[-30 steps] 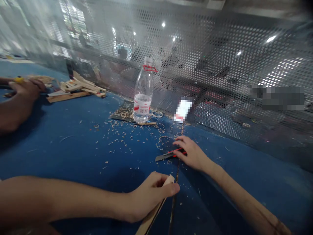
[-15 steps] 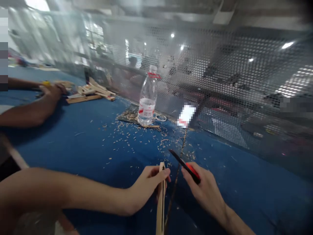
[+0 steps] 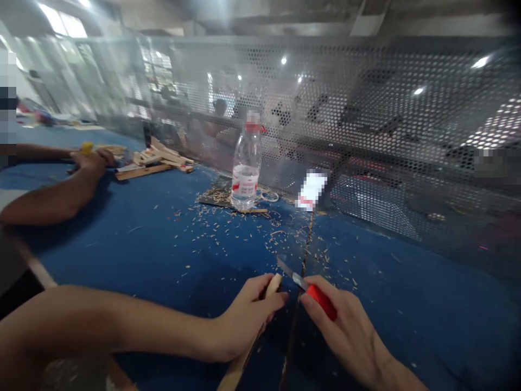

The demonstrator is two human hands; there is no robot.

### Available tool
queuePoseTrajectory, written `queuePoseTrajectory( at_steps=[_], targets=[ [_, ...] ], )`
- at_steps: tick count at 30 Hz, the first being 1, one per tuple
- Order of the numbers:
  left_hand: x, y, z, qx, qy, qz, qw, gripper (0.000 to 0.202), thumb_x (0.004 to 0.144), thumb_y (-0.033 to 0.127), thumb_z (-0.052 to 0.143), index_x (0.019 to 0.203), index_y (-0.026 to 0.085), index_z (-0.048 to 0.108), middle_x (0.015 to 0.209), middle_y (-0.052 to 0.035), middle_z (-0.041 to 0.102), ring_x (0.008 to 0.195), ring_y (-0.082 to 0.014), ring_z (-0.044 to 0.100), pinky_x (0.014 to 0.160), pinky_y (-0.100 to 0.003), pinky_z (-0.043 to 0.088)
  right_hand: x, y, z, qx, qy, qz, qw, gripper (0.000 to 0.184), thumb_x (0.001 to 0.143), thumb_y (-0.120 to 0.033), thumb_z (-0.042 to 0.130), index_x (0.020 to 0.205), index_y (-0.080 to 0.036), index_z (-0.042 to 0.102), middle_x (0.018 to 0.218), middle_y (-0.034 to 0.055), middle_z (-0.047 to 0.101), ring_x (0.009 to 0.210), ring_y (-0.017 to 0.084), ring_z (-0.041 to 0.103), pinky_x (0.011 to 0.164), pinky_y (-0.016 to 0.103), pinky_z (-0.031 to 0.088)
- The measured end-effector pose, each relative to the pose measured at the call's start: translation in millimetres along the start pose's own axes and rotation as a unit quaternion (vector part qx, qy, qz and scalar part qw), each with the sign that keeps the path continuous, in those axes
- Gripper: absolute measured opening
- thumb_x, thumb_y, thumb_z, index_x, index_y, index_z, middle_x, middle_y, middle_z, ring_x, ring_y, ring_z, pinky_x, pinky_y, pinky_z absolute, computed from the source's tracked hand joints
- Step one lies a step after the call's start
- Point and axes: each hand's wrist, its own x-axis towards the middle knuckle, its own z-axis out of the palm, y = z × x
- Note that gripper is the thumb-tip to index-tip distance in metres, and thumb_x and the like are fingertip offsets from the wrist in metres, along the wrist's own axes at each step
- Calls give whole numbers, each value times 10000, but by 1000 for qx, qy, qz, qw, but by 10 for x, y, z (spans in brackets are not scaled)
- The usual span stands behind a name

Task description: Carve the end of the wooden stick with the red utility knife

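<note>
My left hand (image 3: 246, 317) is closed round a thin wooden stick (image 3: 244, 358), whose rounded tip pokes up past my thumb. My right hand (image 3: 345, 331) grips a red utility knife (image 3: 313, 290). Its blade points up and left, and the blade's tip lies just right of the stick's tip. Both hands hover low over the blue table (image 3: 171, 244), near its front edge.
Wood shavings (image 3: 252, 228) litter the table around a plastic water bottle (image 3: 246, 168). A perforated metal screen (image 3: 366, 119) runs along the back. At the left, another person's hand (image 3: 87, 163) rests beside a pile of wooden sticks (image 3: 157, 161).
My right hand picked the knife up off the table and brought it back to the stick. My left hand turned the stick up, then tilted it so its tip meets the blade.
</note>
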Motion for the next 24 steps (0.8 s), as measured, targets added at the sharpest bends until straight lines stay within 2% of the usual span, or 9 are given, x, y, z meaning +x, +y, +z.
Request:
queuePoseTrajectory(
  at_steps=[3,5,8,11,14,18,21,24],
  targets=[
    [0,16,-7,-14,0,-5,1000,463,612,488,853,841,200,572,554,112,422,493,-71,334,470,-232,226,-15,-70,-47,-33,-24,-7,999,428,1029,-604,413,750,-293,504,562,-62,549,501,153,531,517,281,360],
    [-1,34,-12,-14,-32,-1,999,401,629,436,834,756,207,531,554,105,412,507,-71,326,488,-235,228,-20,-98,-68,-37,-30,-11,999,377,1029,-550,432,754,-294,459,586,-61,574,513,150,542,536,283,360],
    [4,45,-19,-12,-75,3,997,350,661,407,787,709,214,500,533,107,373,501,-72,285,490,-247,207,-27,-103,-62,-22,-41,-43,998,306,1063,-470,361,845,-291,481,658,-49,631,556,155,585,567,286,374],
    [13,14,-30,-5,-73,12,997,297,693,409,747,745,205,538,532,106,361,504,-78,277,494,-252,204,-31,-70,-20,-43,-54,-78,995,345,1070,-483,335,798,-294,430,626,-49,603,511,156,539,531,296,335],
    [8,-27,-45,13,-66,11,998,277,727,406,735,775,200,556,548,102,355,523,-85,280,503,-250,208,-25,-27,27,-79,-53,-77,993,405,1059,-541,348,734,-300,348,542,-62,528,444,155,465,494,308,278],
    [-9,-28,-56,51,-71,-4,996,253,748,389,717,802,216,540,578,95,388,530,-96,302,495,-250,229,-16,1,48,-108,-70,-66,989,405,1069,-529,327,744,-294,382,563,-43,562,470,164,517,525,310,277],
    [-11,-1,-50,67,-83,-16,994,252,751,388,699,805,236,506,569,103,360,511,-103,282,467,-258,205,-12,-11,32,-129,-90,-50,986,408,1070,-525,322,751,-288,415,603,-20,611,507,177,558,546,313,277],
    [-30,14,-42,82,-86,13,993,206,792,371,659,785,228,512,594,96,347,523,-104,272,472,-258,215,-1,-29,10,-140,-111,-34,983,372,1060,-494,350,773,-285,461,663,-2,663,558,192,591,566,318,276]
  ],
)
